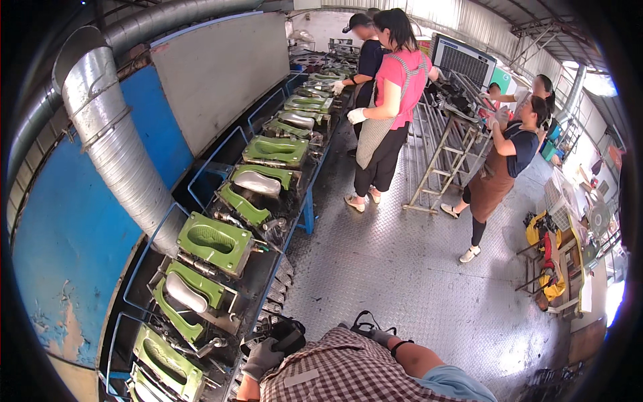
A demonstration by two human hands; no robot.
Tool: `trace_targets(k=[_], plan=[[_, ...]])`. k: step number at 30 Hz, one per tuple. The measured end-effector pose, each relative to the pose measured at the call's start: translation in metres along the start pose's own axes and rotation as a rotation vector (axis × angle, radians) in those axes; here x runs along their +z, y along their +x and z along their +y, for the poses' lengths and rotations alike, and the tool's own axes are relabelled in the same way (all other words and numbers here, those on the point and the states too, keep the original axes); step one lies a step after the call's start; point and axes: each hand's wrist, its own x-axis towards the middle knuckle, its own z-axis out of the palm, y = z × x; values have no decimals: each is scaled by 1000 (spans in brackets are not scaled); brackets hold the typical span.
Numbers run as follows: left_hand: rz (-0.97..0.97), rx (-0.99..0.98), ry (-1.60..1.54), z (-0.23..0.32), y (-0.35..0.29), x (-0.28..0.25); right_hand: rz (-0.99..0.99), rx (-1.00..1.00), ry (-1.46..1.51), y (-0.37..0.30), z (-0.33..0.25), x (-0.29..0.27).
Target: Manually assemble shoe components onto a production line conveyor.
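Observation:
My left hand point(263, 360), in a grey glove, is low beside my checked apron point(321, 365), close to the edge of the mould line. A black strapped object point(288, 336) sits against it; whether I hold it or wear it cannot be made out, and my fingers are mostly hidden. My right hand point(380, 336), also gloved, is in front of my body, partly covered by the apron, with black straps point(365, 323) around it. Nearest my left hand on the line are a green sole mould point(167, 362) and an open green mould with a white sole-shaped insert point(186, 292).
More green moulds point(274, 151) run along the blue-railed conveyor point(305, 201) into the distance. A large metal duct point(117, 134) rises on the left. A person in pink point(402, 87) stands beside the line. Another in a brown apron point(494, 171) works at a metal rack point(445, 161).

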Motion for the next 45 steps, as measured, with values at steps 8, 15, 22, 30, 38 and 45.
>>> trace_targets(k=[8, 15, 22, 30, 38, 45], plan=[[-8, 21, -37, 32, 30, -10, -13, -1, -1, 20, 6, -33], [-28, 11, -28, 51, 62, -15, -17, -1, 9, 40, 11, -64], [-48, -4, -48, 77, 91, -23, -21, 4, 24, 57, 21, -92], [-40, 14, -65, 97, 125, -28, -26, 5, 33, 81, 27, -128], [-47, 15, -72, 122, 159, -38, -35, 4, 40, 106, 31, -162], [-16, 22, -85, 143, 191, -43, -31, 7, 53, 127, 34, -192]])
